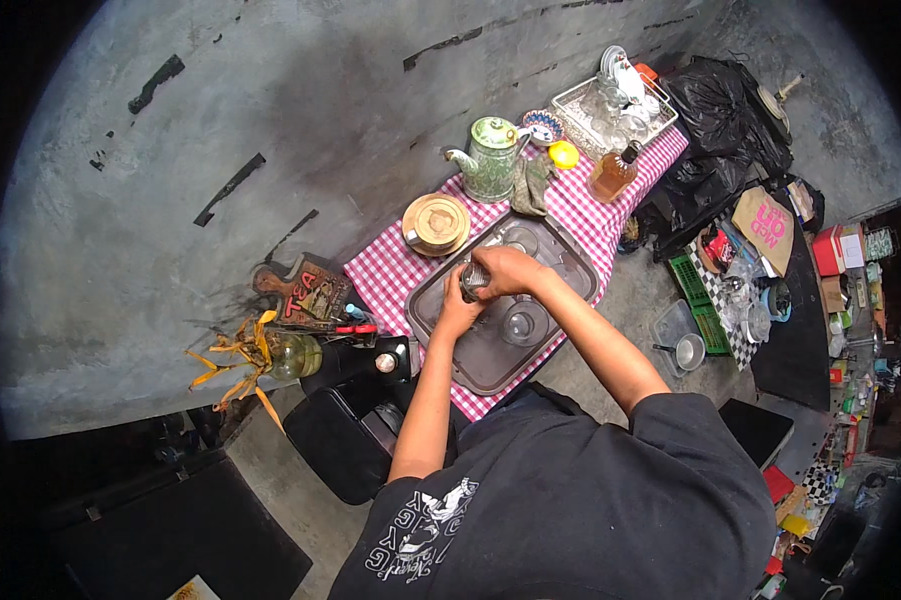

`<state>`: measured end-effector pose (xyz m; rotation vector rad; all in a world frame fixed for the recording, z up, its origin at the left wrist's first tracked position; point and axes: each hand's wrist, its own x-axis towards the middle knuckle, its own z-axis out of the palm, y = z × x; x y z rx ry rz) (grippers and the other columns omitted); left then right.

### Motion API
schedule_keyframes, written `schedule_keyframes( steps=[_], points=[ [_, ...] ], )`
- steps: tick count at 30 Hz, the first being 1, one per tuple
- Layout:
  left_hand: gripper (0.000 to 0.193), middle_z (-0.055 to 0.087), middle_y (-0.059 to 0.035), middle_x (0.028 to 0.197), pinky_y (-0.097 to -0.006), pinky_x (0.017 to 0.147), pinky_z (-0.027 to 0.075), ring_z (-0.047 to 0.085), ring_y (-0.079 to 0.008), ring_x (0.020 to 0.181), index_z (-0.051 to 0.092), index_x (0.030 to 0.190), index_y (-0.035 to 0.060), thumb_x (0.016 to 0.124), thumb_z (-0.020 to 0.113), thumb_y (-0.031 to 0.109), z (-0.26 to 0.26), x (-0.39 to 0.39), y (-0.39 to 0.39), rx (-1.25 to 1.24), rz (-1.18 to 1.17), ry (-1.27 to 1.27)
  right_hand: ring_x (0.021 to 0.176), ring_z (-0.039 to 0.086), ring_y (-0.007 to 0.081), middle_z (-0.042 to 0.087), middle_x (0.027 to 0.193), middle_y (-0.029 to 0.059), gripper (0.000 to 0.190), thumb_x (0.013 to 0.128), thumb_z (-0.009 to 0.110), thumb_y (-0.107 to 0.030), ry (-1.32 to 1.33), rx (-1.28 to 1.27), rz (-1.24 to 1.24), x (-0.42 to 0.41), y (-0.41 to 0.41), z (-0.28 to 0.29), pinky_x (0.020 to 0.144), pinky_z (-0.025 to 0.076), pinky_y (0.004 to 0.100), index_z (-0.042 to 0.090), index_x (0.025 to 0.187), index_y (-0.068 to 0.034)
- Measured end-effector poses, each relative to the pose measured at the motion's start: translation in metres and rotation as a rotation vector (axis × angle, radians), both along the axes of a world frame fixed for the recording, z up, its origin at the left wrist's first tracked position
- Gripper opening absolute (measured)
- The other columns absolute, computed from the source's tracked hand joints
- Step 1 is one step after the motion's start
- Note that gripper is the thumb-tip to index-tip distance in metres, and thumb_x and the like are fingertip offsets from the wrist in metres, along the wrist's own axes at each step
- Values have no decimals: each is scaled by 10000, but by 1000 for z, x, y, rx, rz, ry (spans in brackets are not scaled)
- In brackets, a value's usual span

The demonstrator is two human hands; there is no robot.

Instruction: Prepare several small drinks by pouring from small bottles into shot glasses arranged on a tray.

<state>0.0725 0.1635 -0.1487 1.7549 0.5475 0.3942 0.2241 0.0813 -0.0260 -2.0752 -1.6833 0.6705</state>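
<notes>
Both my hands are closed around a clear glass jar or tumbler [475, 280] over a dark metal tray [480, 375]. My left hand [456, 309] grips its near left side, while my right hand [509, 268] holds it from the right and above. A glass cup on a glass saucer [521, 324] sits on the tray just right of the hands. Behind my right hand another glass cup [521, 240] stands near the tray's far end. Fingers cover much of the held glass, so its contents cannot be made out.
A checked cloth [379, 289] lies under the tray. Around it stand a round wooden-lidded container [437, 225], a green enamel kettle [489, 161], a crumpled cloth [531, 186], a bottle of amber liquid [613, 176] and a wire dish rack [581, 127]. A glass vase [298, 355] with dry leaves is at left.
</notes>
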Motion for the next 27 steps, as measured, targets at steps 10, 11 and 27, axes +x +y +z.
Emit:
schedule_keyframes(
  steps=[10, 11, 27],
  points=[
    [868, 444, -200, 1350, -431, 1070, 388, 458, -371, 1274, 371, 1428, 110, 713, 847, 238, 10, 0, -3, -2, 15, 74, 893, 627, 403, 644, 899, 213, 495, 614, 801, -297, 36, 6, 10, 5, 0, -1, 771, 494, 461, 577, 925, 16],
    [870, 444, -201, 1350, -432, 1073, 385, 456, -371, 1278, 369, 1431, 117, 714, 846, 236, 13, 0, -4, -30, 11, 75, 893, 627, 403, 644, 899, 213, 495, 614, 801, -297, 39, 10, 15, 6, -1, -1, 771, 494, 461, 577, 925, 16],
    [921, 372, -191, 1488, -398, 1124, 330, 383, -315, 1383, 285, 1504, 95, 756, 798, 249, 14, -6, -4, -175, 6, 144, 898, 638, 403, 657, 906, 222, 527, 631, 796, -332, 78, 18, 170, 18, 6, -13, 794, 501, 459, 590, 959, 24]
  ],
)
